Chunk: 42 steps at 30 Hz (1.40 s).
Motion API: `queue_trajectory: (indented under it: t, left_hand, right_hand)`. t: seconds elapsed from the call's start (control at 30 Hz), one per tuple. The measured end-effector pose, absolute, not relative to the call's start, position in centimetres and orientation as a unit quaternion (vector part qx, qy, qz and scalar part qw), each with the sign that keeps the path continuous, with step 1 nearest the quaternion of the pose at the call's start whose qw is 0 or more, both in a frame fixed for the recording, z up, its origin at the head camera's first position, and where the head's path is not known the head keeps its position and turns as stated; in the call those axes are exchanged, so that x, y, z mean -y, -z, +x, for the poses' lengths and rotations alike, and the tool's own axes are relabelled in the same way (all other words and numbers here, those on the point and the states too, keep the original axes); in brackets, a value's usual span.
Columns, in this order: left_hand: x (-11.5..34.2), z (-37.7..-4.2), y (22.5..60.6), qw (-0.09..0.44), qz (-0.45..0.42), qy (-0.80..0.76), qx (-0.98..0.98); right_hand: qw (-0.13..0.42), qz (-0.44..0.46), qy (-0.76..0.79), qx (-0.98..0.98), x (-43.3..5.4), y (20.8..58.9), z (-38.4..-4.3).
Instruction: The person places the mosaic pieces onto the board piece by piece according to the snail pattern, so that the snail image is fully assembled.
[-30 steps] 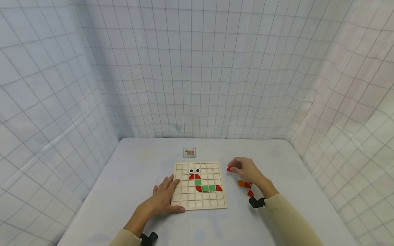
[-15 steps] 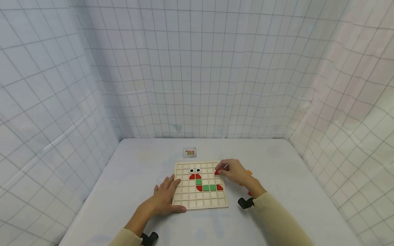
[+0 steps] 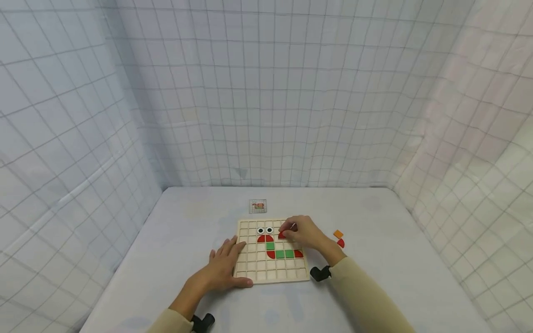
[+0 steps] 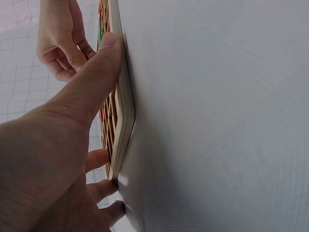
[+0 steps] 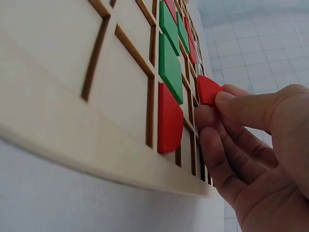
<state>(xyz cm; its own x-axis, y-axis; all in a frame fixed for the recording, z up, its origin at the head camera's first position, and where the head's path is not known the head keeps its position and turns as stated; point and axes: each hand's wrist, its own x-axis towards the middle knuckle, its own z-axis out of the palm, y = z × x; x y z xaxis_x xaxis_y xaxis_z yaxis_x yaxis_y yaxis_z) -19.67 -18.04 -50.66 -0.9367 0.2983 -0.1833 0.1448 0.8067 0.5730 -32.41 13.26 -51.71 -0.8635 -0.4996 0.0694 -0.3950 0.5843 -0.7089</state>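
A wooden grid board (image 3: 266,277) lies on the table, holding red quarter-circle tiles, green square tiles (image 3: 280,254) and two round eye tiles (image 3: 269,230). My left hand (image 3: 222,268) rests at its left side with fingers spread, the thumb along the front edge. Between thumb and fingers, my right hand (image 3: 306,232) pinches a red quarter-circle tile (image 5: 207,90) over the upper right part of the board. In the right wrist view another red quarter-circle tile (image 5: 169,121) sits in a cell beside a green one. My right hand hides some cells behind it.
A small picture card (image 3: 258,206) lies behind the board. Right of the board are an orange tile (image 3: 338,234) and a loose red quarter-circle tile (image 3: 341,243); the right forearm may hide more. White gridded curtains (image 3: 266,115) surround the table.
My right hand has moved left from beside the board to above its cells, carrying the red quarter-circle tile. The left hand has stayed on the board's left side.
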Motion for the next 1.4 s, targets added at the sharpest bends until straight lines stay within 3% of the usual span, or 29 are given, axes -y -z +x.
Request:
queue_trajectory:
  t: [1.4]
  left_hand:
    - [18.0,-19.1,50.3,0.127,0.118,-0.290,-0.941]
  right_hand:
    - [0.081,-0.242,0.314,-0.914,-11.1,51.1,-32.1]
